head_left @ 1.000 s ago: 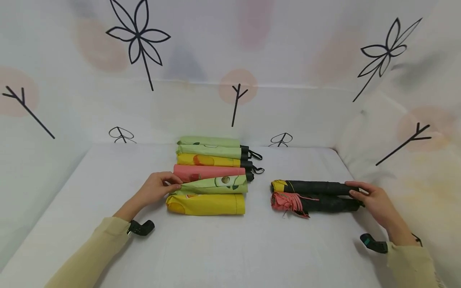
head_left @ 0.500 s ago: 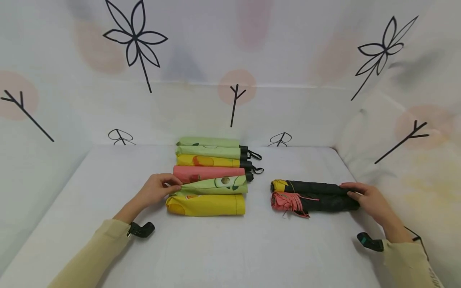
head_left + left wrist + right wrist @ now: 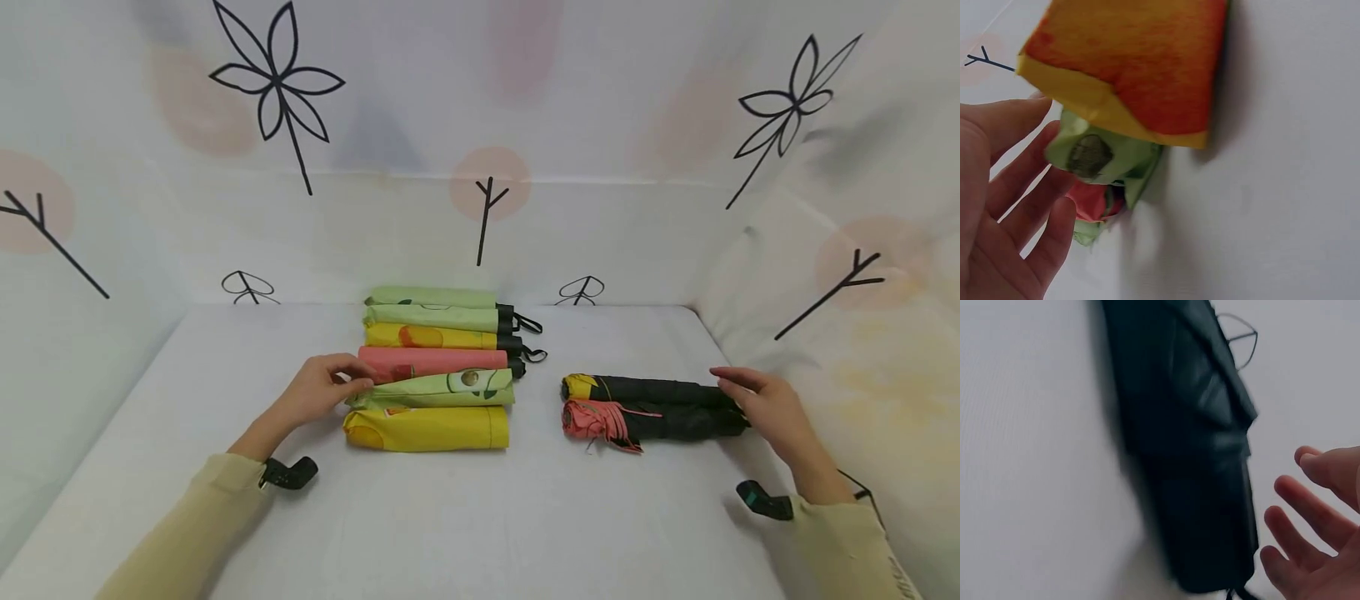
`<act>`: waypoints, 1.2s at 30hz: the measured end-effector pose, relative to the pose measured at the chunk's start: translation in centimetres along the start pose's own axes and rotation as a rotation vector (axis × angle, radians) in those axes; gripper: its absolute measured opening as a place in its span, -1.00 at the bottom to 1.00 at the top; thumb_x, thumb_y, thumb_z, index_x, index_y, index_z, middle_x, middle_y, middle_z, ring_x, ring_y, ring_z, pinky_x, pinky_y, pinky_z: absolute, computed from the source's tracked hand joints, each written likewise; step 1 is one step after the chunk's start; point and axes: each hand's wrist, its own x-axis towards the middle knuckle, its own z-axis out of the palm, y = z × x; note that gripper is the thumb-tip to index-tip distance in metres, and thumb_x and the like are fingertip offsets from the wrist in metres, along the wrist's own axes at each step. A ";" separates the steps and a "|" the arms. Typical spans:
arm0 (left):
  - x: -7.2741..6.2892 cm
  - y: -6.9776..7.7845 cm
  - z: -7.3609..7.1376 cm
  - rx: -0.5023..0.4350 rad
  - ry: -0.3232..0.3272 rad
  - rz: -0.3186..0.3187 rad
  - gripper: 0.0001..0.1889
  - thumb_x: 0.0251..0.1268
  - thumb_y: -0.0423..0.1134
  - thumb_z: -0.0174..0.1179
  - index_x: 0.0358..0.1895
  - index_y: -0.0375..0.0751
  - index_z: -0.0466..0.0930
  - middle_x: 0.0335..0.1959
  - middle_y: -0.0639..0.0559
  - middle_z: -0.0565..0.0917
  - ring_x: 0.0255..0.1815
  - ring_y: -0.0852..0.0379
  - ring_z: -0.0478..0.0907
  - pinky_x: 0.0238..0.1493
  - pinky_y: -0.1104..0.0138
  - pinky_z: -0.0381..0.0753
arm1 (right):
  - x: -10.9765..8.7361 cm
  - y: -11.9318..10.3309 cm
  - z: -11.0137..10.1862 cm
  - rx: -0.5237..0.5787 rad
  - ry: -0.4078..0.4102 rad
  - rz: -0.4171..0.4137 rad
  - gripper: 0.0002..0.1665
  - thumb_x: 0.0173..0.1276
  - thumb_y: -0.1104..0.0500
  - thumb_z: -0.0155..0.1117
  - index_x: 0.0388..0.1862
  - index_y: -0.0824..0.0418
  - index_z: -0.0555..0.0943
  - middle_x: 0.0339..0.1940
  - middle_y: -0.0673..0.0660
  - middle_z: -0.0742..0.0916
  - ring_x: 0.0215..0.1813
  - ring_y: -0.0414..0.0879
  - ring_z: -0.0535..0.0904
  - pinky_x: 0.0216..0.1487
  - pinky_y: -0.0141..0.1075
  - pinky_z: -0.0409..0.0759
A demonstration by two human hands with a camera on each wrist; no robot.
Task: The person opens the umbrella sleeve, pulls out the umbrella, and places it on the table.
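Observation:
My left hand is at the left end of a green avocado-print umbrella sleeve, fingers loosely bent. In the left wrist view its spread fingers lie beside the crumpled end of the green sleeve. A yellow sleeve lies in front. My right hand hovers by the right ends of two folded umbrellas, fingers apart. One is black with a yellow tip; the nearer is black with a pink frayed end. The right wrist view shows a gap between fingers and the dark umbrella.
Behind the green sleeve lie a pink umbrella, a yellow one and two light-green ones, black handles to the right. A white cloth covers the table, with patterned cloth walls behind and at the sides.
My right hand has come away from the black umbrella with the yellow tip, moving slightly left and spreading its fingers. My left hand stays by the green sleeve, almost still.

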 end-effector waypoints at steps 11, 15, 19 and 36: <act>2.0 1.3 -2.0 0.070 0.002 0.023 -0.81 0.35 -0.19 0.33 -0.06 -0.14 0.74 -0.14 0.07 0.72 -0.10 0.06 0.58 -0.08 0.16 0.60 | 0.3 -4.7 1.4 0.031 0.065 -0.150 -0.53 0.57 0.02 0.12 0.22 0.33 0.60 0.17 0.41 0.63 0.06 -0.40 0.49 -0.12 -0.67 0.37; 2.9 1.5 -2.6 0.090 -0.021 0.025 -0.82 0.36 -0.19 0.32 -0.07 -0.13 0.74 -0.15 0.05 0.72 -0.08 0.05 0.59 -0.07 0.14 0.60 | 0.9 -6.5 3.1 0.034 0.025 -0.189 -0.57 0.59 0.07 0.09 0.23 0.33 0.58 0.18 0.36 0.64 0.20 0.11 0.53 0.06 -0.44 0.53; 4.0 1.3 -2.9 0.120 -0.057 0.022 -0.82 0.36 -0.20 0.31 -0.06 -0.15 0.74 -0.16 0.04 0.72 -0.08 0.04 0.60 -0.04 0.09 0.62 | 1.6 -8.0 5.4 0.041 -0.010 -0.251 -0.66 0.57 0.19 0.11 0.19 0.31 0.60 0.16 0.33 0.65 0.16 0.22 0.56 0.16 0.05 0.52; 7.0 0.6 -3.5 0.174 -0.286 -0.021 -0.74 0.30 -0.18 0.36 0.01 -0.15 0.74 -0.05 0.01 0.71 0.02 -0.06 0.53 0.05 0.01 0.50 | 3.7 -14.3 13.2 0.175 -0.185 -0.304 -0.70 0.48 0.30 0.21 0.14 0.30 0.66 0.13 0.21 0.67 0.19 0.12 0.57 0.20 0.02 0.52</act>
